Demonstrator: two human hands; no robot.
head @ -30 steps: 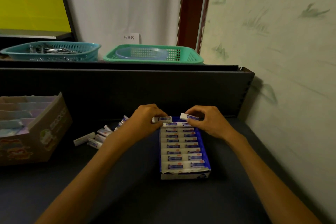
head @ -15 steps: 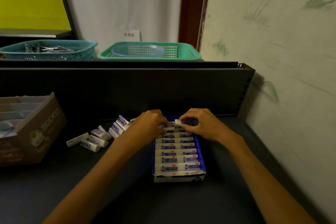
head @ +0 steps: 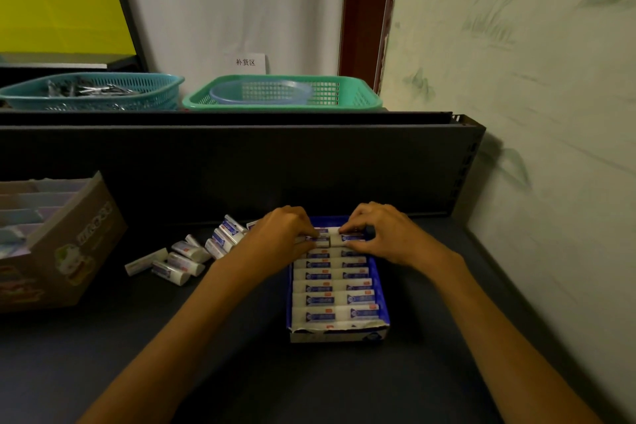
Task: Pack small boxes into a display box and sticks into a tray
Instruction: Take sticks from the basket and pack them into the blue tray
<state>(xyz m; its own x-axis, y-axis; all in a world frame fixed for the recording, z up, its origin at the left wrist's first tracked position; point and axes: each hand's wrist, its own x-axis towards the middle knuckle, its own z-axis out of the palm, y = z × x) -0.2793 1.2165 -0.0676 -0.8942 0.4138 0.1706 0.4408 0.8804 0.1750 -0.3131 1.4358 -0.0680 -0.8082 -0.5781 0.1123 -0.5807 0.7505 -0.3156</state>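
Here both hands work at the far end of the open blue-and-white cardboard display box (head: 382, 289), which sits on the dark grey table (head: 241, 372) in front of the person. The left hand (head: 280, 234) has its fingers curled down over a small white box with a blue label (head: 318, 242), and the right hand (head: 385, 234) pinches its twin (head: 347, 239) just beside it; the two small boxes meet end to end at the middle of the row. Whether either box is fully seated I cannot tell, since the fingers cover the outer ends. The rows nearer the person look filled, pairs lying side by side and flat. To do this step well, I would say each box should go down level with its label up like the others, pushed outward against its side wall so the middle seam closes without one end riding over the other, then pressed snug against the row before it. A tilted box would likely jam and lift its neighbours. A strip of blue floor seems to show beyond the hands, so one more row may fit, though the knuckles hide most of it. More loose small boxes of the same kind (head: 182, 260) lie scattered on the table just left of the display box, within easy reach of the left hand. A brown cardboard carton with pale dividers (head: 69, 244) stands well apart at the left edge.
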